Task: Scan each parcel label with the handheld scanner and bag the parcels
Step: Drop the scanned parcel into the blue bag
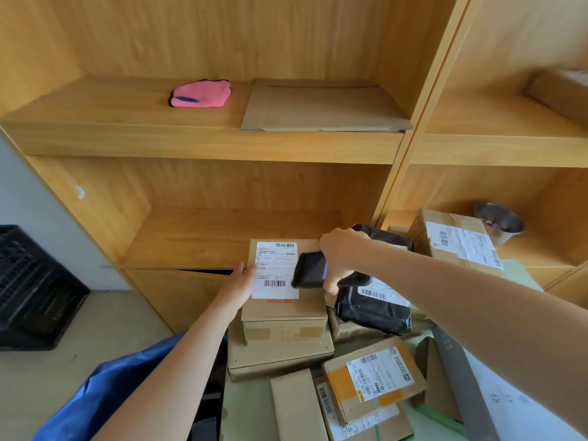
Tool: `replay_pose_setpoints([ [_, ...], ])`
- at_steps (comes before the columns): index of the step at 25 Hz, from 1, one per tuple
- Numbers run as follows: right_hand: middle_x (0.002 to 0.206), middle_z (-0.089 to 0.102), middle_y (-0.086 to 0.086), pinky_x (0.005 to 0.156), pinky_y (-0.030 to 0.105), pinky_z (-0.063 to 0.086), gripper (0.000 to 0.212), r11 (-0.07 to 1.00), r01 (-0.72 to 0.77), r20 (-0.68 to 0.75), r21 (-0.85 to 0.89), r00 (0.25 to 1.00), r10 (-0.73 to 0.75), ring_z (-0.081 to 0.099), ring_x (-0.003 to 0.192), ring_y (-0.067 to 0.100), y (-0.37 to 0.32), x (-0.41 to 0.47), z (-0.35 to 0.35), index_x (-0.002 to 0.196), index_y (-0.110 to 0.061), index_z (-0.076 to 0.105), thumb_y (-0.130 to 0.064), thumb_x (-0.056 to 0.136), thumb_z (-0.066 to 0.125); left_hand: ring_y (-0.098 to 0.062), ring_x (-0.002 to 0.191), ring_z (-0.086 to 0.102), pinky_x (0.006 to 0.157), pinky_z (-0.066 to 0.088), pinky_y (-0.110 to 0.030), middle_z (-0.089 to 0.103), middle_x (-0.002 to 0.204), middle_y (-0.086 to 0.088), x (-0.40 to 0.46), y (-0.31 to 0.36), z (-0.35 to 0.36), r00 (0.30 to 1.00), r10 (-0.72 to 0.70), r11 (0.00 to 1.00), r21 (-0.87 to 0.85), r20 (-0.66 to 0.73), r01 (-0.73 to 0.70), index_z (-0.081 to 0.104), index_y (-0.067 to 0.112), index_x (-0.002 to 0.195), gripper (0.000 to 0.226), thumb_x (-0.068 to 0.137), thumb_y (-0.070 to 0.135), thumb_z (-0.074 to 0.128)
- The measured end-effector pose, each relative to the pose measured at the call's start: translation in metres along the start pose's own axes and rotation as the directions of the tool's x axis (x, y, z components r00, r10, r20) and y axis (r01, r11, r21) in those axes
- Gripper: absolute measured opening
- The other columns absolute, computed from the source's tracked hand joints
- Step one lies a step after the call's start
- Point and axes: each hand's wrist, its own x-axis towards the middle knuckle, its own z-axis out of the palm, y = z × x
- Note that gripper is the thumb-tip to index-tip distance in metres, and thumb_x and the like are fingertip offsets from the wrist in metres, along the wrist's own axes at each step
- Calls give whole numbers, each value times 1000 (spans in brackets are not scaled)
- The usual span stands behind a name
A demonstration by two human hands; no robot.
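Matt cardboard box (pixel 284 313), wooden shelves (pixel 203 138)

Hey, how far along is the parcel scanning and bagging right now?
Early or midway. Nothing shows as bagged: the blue bag sits low at left, contents unseen. In hand: the right hand holds the scanner over the label of the top box, steadied by the left hand. Left: the black mailer and several labelled boxes.

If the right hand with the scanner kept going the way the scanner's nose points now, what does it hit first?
The right hand aims the scanner leftward, low over the cardboard box. Straight on, it would probably meet the white label on top, then the left hand at the box's edge. Its height above the label is unclear.
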Motion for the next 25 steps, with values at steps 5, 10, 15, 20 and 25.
replay_pose_setpoints([
  [5, 89, 67, 3, 67, 25, 55, 53, 706, -99, 49, 702, 995, 91, 65, 77, 19, -11, 38, 26, 99, -11, 62, -50, 72, 86, -27, 136, 42, 90, 34, -32, 35, 158, -5, 1, -6, 4, 999, 32, 999, -40, -24, -33, 18, 20, 158, 61, 103, 39, 37],
  [10, 89, 68, 1, 67, 27, 55, 45, 337, -106, 3, 936, 957, 291, 68, 80, 18, -33, 61, 61, 86, -19, 59, -49, 70, 88, -17, 103, 58, 80, 50, -31, 57, 132, 7, 4, -18, 5, 992, 125, 990, -60, -1, -125, 46, 33, 137, 35, 104, 30, 37],
  [15, 87, 70, 1, 59, 26, 52, 51, 226, -130, 45, 966, 937, 347, 66, 73, 14, -32, 66, 74, 101, -12, 68, -45, 69, 89, -18, 106, 57, 90, 49, -38, 61, 130, 8, 7, -27, 4, 990, 121, 991, -44, -69, -124, 49, 35, 140, 41, 102, 33, 34],
  [20, 92, 72, 3, 67, 28, 57, 49, 216, -73, -2, 974, 945, 326, 67, 77, 16, -48, 68, 56, 95, -13, 69, -48, 68, 89, -21, 108, 59, 97, 48, -44, 64, 120, 10, -9, -29, -26, 986, 121, 989, -72, -118, -130, 54, 37, 133, 48, 89, 42, 37],
  [25, 91, 70, 5, 64, 30, 55, 61, 224, -33, -12, 974, 980, 197, 67, 77, 19, -120, 77, 28, 101, -8, 69, -51, 63, 89, -9, 82, 56, 82, 47, -35, 64, 95, 9, -33, -61, -86, 962, 54, 984, -149, -268, -97, 61, 36, 100, 22, 98, 32, 39],
])
